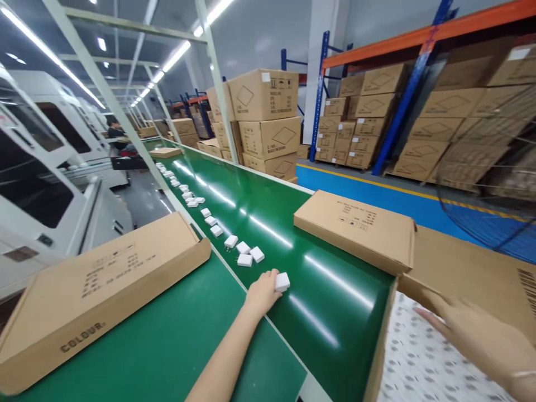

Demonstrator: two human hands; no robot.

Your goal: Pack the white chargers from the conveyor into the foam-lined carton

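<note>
Left hand [263, 291] reaches out over the green conveyor belt [268, 223], fingers curled onto a white plug block [282, 281] at the near end of the row of white blocks [209, 220]. Pinch it by its sides and lift straight, so the three blocks [245, 254] just beyond stay put. Right hand [477, 335] is flat and open, blurred, at the flap of the open carton [422, 357]; keep that flap down.

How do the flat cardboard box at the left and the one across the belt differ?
The left box lies on the near green ledge, printed COLOUR on its side; the far box rests on the belt, overlapping another carton's flap. The left box looks larger, being nearer. Both are brown, flat, closed.
</note>
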